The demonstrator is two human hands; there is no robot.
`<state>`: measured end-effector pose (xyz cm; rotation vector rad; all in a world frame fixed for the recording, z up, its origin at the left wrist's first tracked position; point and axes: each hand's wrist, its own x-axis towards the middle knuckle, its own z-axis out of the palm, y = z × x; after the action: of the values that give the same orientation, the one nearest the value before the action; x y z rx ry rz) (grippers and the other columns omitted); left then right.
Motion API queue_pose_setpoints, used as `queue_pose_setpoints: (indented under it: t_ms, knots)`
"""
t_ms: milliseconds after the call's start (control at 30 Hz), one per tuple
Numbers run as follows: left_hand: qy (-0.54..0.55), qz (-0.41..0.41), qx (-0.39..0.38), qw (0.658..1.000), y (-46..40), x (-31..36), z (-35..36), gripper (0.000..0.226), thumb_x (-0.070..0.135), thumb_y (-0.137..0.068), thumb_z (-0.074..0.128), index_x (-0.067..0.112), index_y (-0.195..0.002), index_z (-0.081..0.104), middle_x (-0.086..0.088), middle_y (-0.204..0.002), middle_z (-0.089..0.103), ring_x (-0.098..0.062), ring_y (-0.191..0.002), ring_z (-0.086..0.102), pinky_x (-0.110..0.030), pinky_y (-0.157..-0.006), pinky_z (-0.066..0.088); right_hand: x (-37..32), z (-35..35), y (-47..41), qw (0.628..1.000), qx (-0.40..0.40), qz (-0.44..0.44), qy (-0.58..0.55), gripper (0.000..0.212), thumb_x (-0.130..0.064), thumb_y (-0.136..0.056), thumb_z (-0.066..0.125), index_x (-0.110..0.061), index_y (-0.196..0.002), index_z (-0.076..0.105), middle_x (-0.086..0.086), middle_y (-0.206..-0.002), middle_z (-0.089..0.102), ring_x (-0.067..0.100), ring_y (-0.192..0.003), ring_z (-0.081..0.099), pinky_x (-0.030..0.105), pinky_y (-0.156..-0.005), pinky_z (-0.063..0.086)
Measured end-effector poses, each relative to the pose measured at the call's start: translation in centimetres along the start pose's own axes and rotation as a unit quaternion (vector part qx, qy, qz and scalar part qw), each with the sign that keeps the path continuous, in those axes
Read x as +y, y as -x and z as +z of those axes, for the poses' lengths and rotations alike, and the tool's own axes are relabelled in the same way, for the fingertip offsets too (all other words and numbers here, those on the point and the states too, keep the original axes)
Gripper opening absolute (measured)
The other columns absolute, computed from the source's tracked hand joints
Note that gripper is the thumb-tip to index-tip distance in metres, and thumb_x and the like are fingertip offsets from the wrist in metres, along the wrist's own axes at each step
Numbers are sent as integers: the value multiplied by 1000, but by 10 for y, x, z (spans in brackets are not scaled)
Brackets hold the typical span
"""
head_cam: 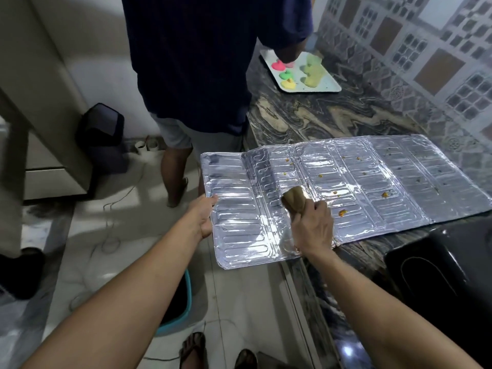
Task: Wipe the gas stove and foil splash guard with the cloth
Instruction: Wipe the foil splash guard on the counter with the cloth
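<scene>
Here the right hand (314,227) is curled tight around a bunched tan cloth (294,202), pressing its wad down onto the foil splash guard (372,179), while the left hand (205,215) grips the guard's near left edge, thumb on top and fingers hidden beneath. The guard lies flat and unfolded under both hands on a dark marbled stone counter (306,121), with its left panel hanging out past the counter edge over the pale tiled floor (239,302). Its embossed silver panels are creased, and orange-brown spots dot the foil to the right of the cloth and farther out. Just right of the right forearm sits the glossy black gas stove (447,275), touching or nearly touching the guard's near edge. Beyond the hands a second person (202,62) stands at the counter by a tray (327,87) of coloured shapes; bare counter lies between tray and guard. A patterned tile wall (426,62) backs the counter.
</scene>
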<state>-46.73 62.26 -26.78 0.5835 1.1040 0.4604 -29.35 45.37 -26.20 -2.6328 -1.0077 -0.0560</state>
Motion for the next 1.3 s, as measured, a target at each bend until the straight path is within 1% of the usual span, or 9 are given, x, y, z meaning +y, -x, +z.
queue_pose_setpoints:
  t_ms: [200, 400, 500, 700, 867, 1000, 1100, 1200, 1300]
  knots:
    - [10, -8, -5, 1000, -2, 1, -1, 23, 7, -98, 48, 10, -118, 59, -19, -113, 64, -35, -86, 65, -55, -61, 56, -7, 6, 12, 989, 98, -45, -98, 34, -27, -77, 39, -2, -94, 55, 16, -91, 49, 31, -82, 46, 42, -72, 40]
    - [-2, -13, -16, 1000, -1, 2, -4, 18, 4, -95, 48, 7, -108, 60, -21, -125, 60, -40, -99, 64, -52, -66, 59, -4, -6, -7, 974, 54, 77, -205, 28, -21, -86, 41, -1, -99, 56, 19, -102, 51, 36, -98, 49, 43, -83, 38]
    - [4, -11, -40, 999, 4, 6, -5, 20, 10, -98, 48, 7, -113, 60, -18, -115, 64, -36, -92, 66, -48, -59, 60, 4, -20, -35, 978, 8, 123, -169, 27, -19, -94, 44, 0, -111, 53, 24, -116, 50, 38, -110, 48, 43, -90, 36]
    - [11, -8, -46, 999, 9, 9, 1, 45, 41, -97, 50, 8, -126, 59, -17, -113, 70, -38, -97, 69, -54, -75, 56, 5, -14, -59, 986, -64, 129, -81, 37, -25, -94, 44, -8, -126, 48, 24, -123, 44, 42, -115, 45, 45, -98, 38]
    - [45, -32, -109, 992, 10, 10, 8, 58, 53, -99, 33, 5, -116, 62, -20, -105, 70, -38, -100, 64, -50, -82, 51, -41, -6, -28, 986, -78, -82, -121, 32, -46, -96, 43, -25, -121, 47, 11, -104, 48, 25, -87, 54, 39, -73, 50]
    - [55, -35, -116, 991, 12, 11, 7, 57, 49, -100, 29, 3, -106, 62, -20, -85, 73, -37, -92, 62, -47, -74, 48, -57, 4, -26, 953, -111, -281, 32, 37, -37, -98, 43, -26, -133, 47, 13, -111, 47, 29, -96, 53, 39, -80, 47]
    - [66, -33, -122, 990, 12, 12, 2, 50, 42, -102, 32, 3, -105, 63, -18, -85, 74, -38, -91, 63, -48, -75, 49, -41, 8, -51, 990, -41, -134, -19, 40, -42, -92, 55, -28, -129, 49, 9, -99, 45, 26, -87, 49, 36, -75, 47]
    - [82, -33, -129, 988, 15, 14, 2, 48, 39, -102, 33, 2, -102, 64, -19, -85, 74, -38, -90, 63, -48, -76, 48, -35, 8, -75, 998, -37, 28, -36, 45, -31, -87, 58, -23, -131, 48, 13, -107, 43, 35, -98, 50, 44, -87, 48]
    - [93, -35, -132, 986, 16, 17, 4, 52, 43, -101, 34, 1, -106, 63, -20, -90, 73, -39, -94, 63, -49, -79, 49, -46, 13, -85, 996, -35, 61, -54, 47, -29, -89, 58, -21, -134, 47, 16, -118, 42, 38, -107, 47, 45, -94, 44]
